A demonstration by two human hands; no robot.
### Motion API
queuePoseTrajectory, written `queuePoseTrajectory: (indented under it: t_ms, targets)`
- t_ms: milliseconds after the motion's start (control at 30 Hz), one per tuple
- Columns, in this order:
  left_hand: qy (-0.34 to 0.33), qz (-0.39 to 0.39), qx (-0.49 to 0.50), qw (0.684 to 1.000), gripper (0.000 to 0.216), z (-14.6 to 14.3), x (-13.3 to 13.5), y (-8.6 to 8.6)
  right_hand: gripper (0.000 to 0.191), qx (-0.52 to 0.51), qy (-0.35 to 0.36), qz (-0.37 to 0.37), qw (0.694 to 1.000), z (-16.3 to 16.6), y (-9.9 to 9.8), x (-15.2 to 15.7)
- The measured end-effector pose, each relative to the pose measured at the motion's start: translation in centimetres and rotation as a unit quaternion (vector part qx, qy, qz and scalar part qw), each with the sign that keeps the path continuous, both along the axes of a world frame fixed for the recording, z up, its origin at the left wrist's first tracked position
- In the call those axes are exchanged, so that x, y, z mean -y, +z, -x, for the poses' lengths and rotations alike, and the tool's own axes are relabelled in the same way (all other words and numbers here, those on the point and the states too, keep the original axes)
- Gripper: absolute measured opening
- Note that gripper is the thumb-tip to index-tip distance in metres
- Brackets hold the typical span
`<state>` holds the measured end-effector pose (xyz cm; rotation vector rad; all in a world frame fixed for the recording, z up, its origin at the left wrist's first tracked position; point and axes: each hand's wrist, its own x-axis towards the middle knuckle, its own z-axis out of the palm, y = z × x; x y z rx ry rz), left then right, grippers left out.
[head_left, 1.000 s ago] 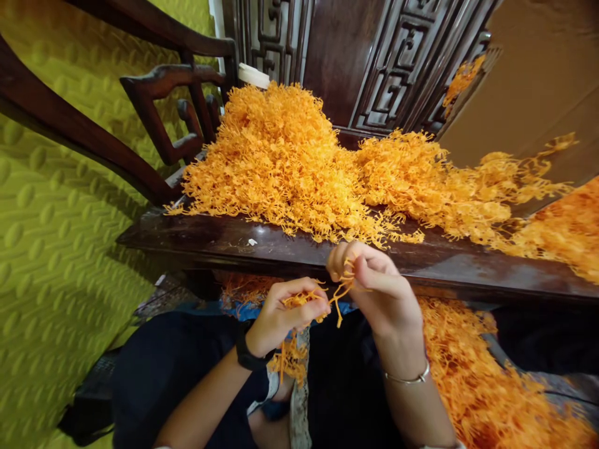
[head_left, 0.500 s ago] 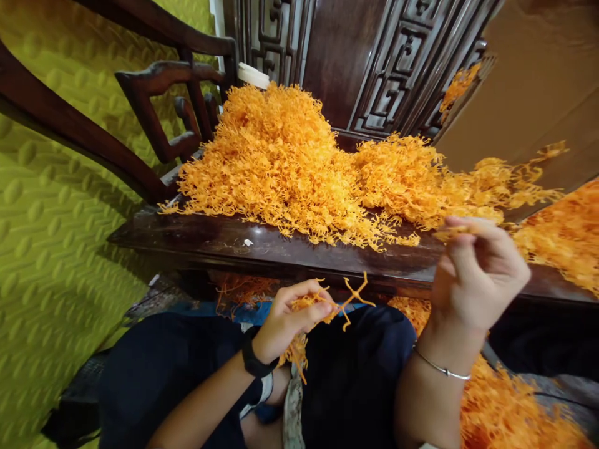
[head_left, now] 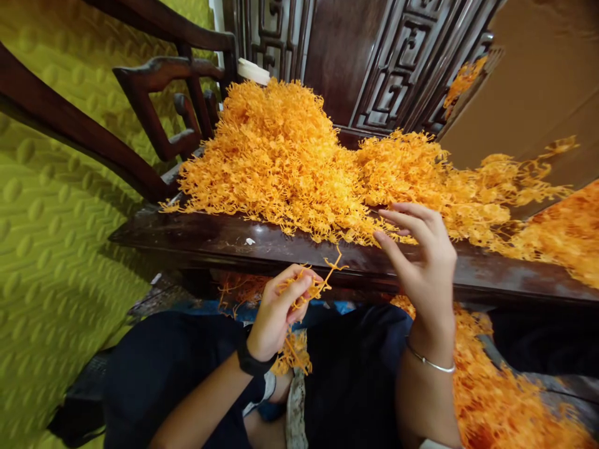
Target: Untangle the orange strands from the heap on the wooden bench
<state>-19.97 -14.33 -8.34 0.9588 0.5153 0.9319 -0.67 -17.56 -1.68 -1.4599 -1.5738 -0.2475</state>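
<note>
My left hand (head_left: 276, 308) is closed around a small bunch of thin orange plastic pieces (head_left: 311, 290), held over my lap just below the bench's front edge; strands stick out above and below the fist. My right hand (head_left: 421, 262) hovers empty with fingers spread, fingertips near the front fringe of the big orange pile (head_left: 290, 156) heaped on the dark wooden bench (head_left: 210, 240). A black watch is on my left wrist and a thin bracelet on my right.
A carved dark wooden backrest (head_left: 374, 62) and armrest (head_left: 163, 93) frame the bench. More orange pieces (head_left: 505, 386) lie low at the right beside my lap. A yellow-green padded wall (head_left: 56, 249) fills the left. A brown cardboard sheet (head_left: 538, 75) stands at the upper right.
My right hand went out to the right with a piece, then came back left toward the pile with fingers open and empty. My left hand stayed over my lap, rising slightly.
</note>
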Motion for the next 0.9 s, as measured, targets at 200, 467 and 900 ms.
queuePoseTrajectory:
  t_ms: [200, 467, 900]
  targets:
    - [0.025, -0.022, -0.021, 0.999, 0.025, 0.1, 0.3, 0.0, 0.018, -0.028, 0.255, 0.065, 0.964, 4.8, 1.5, 2.4]
    - [0.061, -0.039, -0.023, 0.997, 0.029, 0.6, 0.2, 0.5, 0.013, 0.103, 0.208, 0.189, 0.954, 5.8, -0.1, 1.2]
    - [0.064, -0.082, -0.106, 0.989, 0.025, 0.5, 0.2, 0.1, 0.001, -0.015, 0.234, 0.211, 0.949, 5.0, -0.1, 0.8]
